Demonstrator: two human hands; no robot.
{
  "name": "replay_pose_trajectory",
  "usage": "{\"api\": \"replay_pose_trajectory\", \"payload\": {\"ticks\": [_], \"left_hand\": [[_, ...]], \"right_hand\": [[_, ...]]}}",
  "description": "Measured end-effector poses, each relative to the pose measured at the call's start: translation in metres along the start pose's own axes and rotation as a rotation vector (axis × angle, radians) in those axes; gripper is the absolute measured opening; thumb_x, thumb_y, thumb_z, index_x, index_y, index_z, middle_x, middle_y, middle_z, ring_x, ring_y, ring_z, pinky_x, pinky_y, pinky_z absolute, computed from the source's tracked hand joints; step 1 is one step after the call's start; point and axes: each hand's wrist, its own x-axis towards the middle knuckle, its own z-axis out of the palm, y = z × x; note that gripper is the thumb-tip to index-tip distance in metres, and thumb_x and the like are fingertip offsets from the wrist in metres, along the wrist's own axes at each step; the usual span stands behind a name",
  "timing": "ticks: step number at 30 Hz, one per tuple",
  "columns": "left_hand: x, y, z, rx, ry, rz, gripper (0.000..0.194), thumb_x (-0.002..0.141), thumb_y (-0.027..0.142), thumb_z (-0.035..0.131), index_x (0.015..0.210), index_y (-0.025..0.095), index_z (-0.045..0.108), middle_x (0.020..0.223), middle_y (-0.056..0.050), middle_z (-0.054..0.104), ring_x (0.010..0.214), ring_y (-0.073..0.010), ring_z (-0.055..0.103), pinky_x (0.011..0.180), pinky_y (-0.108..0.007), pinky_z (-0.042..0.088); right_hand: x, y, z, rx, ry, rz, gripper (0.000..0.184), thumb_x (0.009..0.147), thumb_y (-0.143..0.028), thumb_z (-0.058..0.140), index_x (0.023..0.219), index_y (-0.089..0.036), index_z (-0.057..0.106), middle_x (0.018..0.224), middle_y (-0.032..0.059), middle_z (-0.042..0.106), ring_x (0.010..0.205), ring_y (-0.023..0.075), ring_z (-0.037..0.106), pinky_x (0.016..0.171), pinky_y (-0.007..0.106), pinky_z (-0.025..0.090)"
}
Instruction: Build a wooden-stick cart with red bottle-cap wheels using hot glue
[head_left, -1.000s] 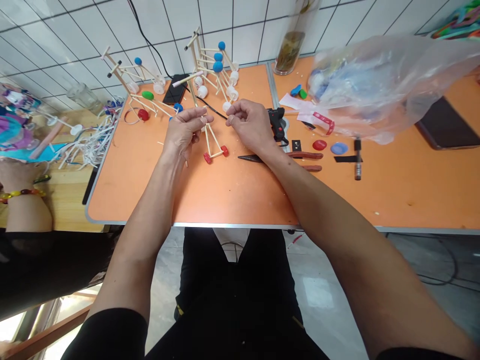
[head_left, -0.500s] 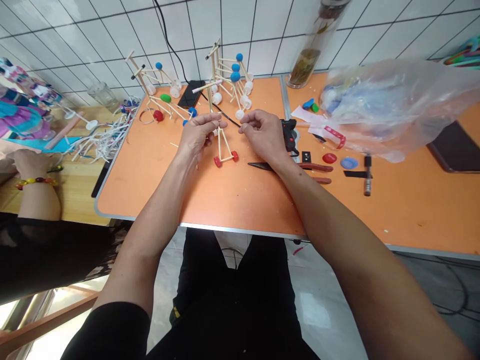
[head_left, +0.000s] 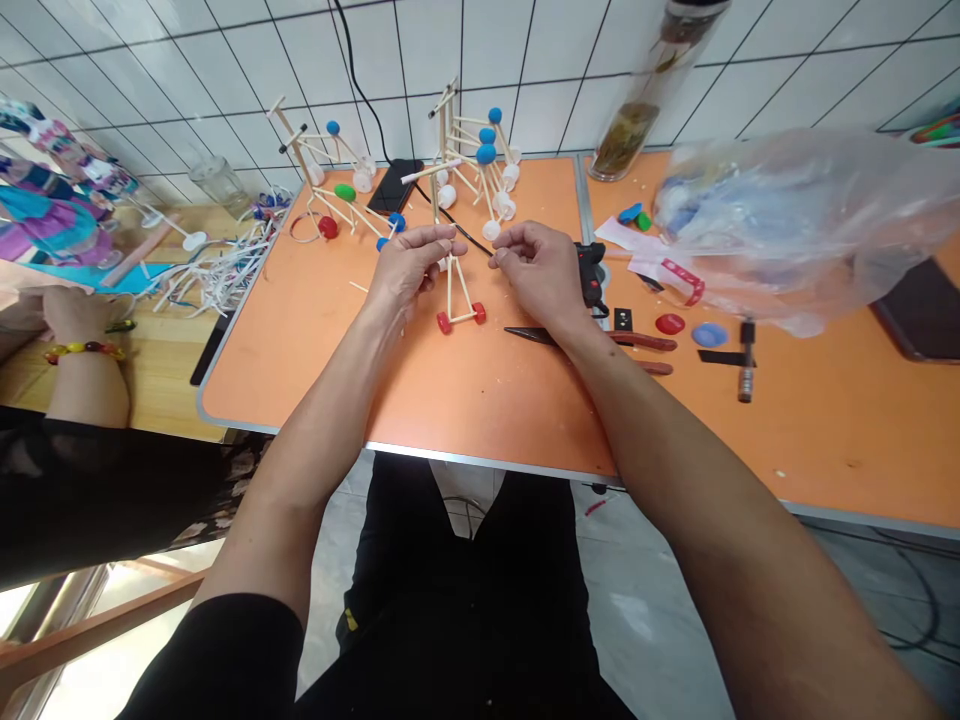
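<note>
My left hand (head_left: 411,268) is closed, thumb and fingers pinching the upper part of a small stick model (head_left: 461,318). Two thin wooden sticks run down from those fingers to a crossbar with a red wheel-like piece at each end. My right hand (head_left: 536,268) is a little way to the right, thumb and fingertips together; whatever it may hold is too small to make out. Under the right wrist lie pliers (head_left: 652,342) with reddish handles. Behind the hands stand more stick models with blue, green, red and white pieces, one at left (head_left: 334,200) and one in the middle (head_left: 480,150).
A black phone (head_left: 396,186) and a cable lie near the tiled wall. To the right are a plastic bag (head_left: 795,220), red (head_left: 670,324) and blue (head_left: 709,335) lumps, a pen (head_left: 746,360) and a glass tube (head_left: 630,110). Another person's hand (head_left: 79,315) rests at left.
The view has shifted slightly, so the table things appear a little further right. Both hands keep nearly the same pose beside the stick model.
</note>
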Motion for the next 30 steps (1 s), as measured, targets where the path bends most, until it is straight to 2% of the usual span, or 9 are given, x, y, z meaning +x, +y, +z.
{"api": "replay_pose_trajectory", "payload": {"ticks": [6,13,24,30], "left_hand": [[0.0020,-0.0014,-0.0003,0.020,0.001,0.005,0.022,0.093,0.022,0.097,0.114,0.022,0.091,0.110,-0.007,0.096,0.064,-0.0098,0.065,0.055,-0.024,0.044],[0.0029,-0.0024,-0.0001,0.015,0.001,-0.001,0.029,0.090,0.022,0.103,0.116,0.022,0.091,0.110,-0.007,0.096,0.065,-0.0102,0.066,0.056,-0.025,0.044],[-0.0017,0.0013,0.0024,-0.019,-0.007,-0.010,0.025,0.090,0.019,0.104,0.110,0.021,0.090,0.109,-0.007,0.096,0.064,-0.0087,0.063,0.055,-0.023,0.039],[-0.0038,0.0035,0.0031,-0.002,0.010,-0.024,0.032,0.086,0.022,0.108,0.111,0.022,0.089,0.111,-0.007,0.096,0.070,-0.0112,0.071,0.056,-0.023,0.042]], "right_hand": [[0.0005,0.0017,0.0006,-0.017,-0.008,-0.003,0.026,0.095,-0.002,0.074,0.100,-0.027,0.079,0.094,-0.0004,0.086,0.089,0.0231,0.084,0.097,0.043,0.068],[-0.0004,-0.0020,0.0005,-0.023,-0.004,0.012,0.031,0.096,0.003,0.070,0.100,-0.026,0.079,0.093,-0.0005,0.087,0.091,0.0231,0.086,0.097,0.042,0.067],[-0.0019,-0.0048,0.0002,-0.025,-0.011,0.016,0.030,0.099,0.001,0.070,0.099,-0.028,0.077,0.094,-0.0016,0.089,0.094,0.0237,0.089,0.100,0.043,0.071],[-0.0025,-0.0081,-0.0005,-0.023,-0.016,0.032,0.031,0.101,0.003,0.070,0.099,-0.027,0.077,0.094,-0.0001,0.089,0.095,0.0235,0.088,0.098,0.043,0.069]]}}
